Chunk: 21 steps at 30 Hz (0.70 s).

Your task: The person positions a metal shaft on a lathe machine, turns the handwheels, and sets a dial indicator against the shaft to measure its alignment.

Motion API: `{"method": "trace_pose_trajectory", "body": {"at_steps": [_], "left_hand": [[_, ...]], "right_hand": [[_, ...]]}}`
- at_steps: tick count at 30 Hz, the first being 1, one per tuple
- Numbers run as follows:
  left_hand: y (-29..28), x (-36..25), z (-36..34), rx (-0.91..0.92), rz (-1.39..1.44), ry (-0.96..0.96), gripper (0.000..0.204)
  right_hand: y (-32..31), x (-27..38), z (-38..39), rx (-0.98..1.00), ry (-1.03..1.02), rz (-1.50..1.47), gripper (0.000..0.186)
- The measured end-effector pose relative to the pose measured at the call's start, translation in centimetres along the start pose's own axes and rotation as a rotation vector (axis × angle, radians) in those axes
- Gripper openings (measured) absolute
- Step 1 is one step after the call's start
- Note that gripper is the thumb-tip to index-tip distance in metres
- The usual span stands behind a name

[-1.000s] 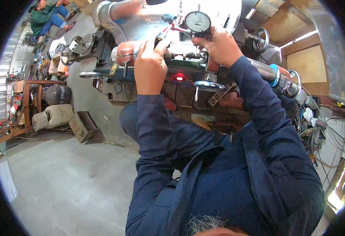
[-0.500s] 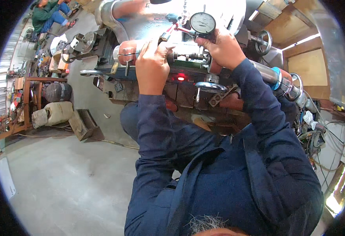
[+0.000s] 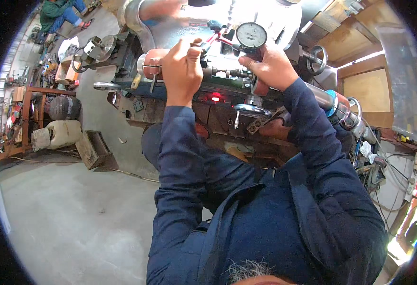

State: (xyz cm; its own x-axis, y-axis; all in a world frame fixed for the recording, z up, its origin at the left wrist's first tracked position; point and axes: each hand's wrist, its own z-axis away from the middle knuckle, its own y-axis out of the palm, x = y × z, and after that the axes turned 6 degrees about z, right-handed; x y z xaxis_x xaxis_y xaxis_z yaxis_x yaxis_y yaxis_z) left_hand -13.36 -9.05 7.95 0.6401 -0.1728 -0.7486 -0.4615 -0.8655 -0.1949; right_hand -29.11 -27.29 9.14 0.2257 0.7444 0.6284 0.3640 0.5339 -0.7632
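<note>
Ahead of me is a dial gauge (image 3: pixel 251 35) with a round white face, on a jointed red holder arm (image 3: pixel 225 41). My right hand (image 3: pixel 272 67) is closed at the gauge's lower side, with the thumb pointing left beneath the dial. My left hand (image 3: pixel 184 71) is raised and closed at the dark lower end of the holder arm; the palm hides part of the grip. Below and between the hands runs a slim stepped metal shaft (image 3: pixel 230 72), mounted lengthwise in a machine. To its left, a reddish cylindrical headstock (image 3: pixel 152 64) sits beside my left hand.
A chrome handwheel (image 3: pixel 252 110) and a small red light (image 3: pixel 215 99) are on the machine's front. More handwheels (image 3: pixel 317 60) stand to the right. On the floor at left are a wooden box (image 3: pixel 93 149) and a pale jug (image 3: pixel 63 134). Another person (image 3: pixel 58 16) sits far left.
The view has shifted slightly. The gauge and right hand sit a little further right and lower in the picture. My left hand has turned, its fingers now higher by the holder arm.
</note>
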Motion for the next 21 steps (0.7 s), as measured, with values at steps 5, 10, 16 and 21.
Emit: {"method": "trace_pose_trajectory", "body": {"at_steps": [5, 10, 16, 21], "left_hand": [[1.6, 1.4, 0.1, -0.020, -0.317, 0.144, 0.047], [1.8, 1.9, 0.4, -0.048, -0.355, 0.144, 0.045], [2.2, 2.2, 1.0, -0.111, -0.458, 0.160, 0.042], [2.5, 2.5, 1.0, -0.176, -0.448, 0.184, 0.038]], "right_hand": [[0.1, 0.1, 0.0, -0.046, -0.032, 0.009, 0.044], [0.5, -0.5, -0.4, -0.031, -0.022, 0.030, 0.046], [-1.9, 1.1, 1.3, -0.096, -0.061, -0.227, 0.055], [-10.1, -2.2, 8.1, -0.460, -0.063, -0.103, 0.045]]}}
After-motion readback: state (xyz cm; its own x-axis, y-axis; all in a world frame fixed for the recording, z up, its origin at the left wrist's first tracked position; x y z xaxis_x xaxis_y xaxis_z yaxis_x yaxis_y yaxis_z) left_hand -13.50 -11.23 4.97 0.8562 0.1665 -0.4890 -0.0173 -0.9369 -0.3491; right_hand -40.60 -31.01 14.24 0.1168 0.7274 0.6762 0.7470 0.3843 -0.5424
